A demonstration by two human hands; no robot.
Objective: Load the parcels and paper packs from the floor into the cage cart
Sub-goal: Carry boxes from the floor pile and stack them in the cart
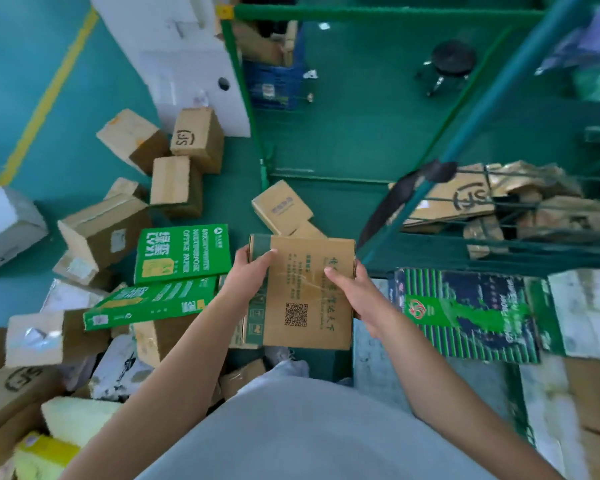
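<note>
You hold a flat box (305, 292) in front of your body, above the floor and just left of the cart (426, 188) frame. Your left hand (248, 271) grips its left edge, thumb on top; your right hand (352, 296) grips the right edge, thumb on the printed face. The box is level and off the ground — so I judge you are in the carry step, between the pick and the drop.

The next move calls for a swing to the right, over the green rail, and a place on the flattened cartons (471, 199) inside the cart. Take care that the box corner clears the bar.

On the floor many things wait: two green paper packs (182, 252), brown parcels (104, 230) and a small one (281, 206) just beyond the box.
</note>
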